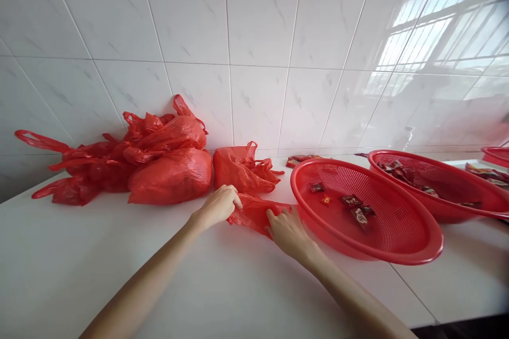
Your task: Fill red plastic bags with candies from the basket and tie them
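A thin, flattened red plastic bag (252, 214) stretches between my two hands just above the white counter. Its left end is pinched by the closed fingers of my left hand (220, 205). My right hand (289, 232) has its bent fingers on the bag's right part, close to the rim of a red plastic colander (397, 212). A few small wrapped snacks (352, 201) lie on the colander's bottom. Right behind the held bag sits another red plastic bag (242, 169), its handles loose on top.
Filled red bags (170, 175) are piled at the left against the tiled wall (191, 10). A second red colander (437, 214) with wrapped snacks stands to the right. Some packets (303, 160) lie behind the nearer colander. The counter's front edge (457, 320) shows at lower right.
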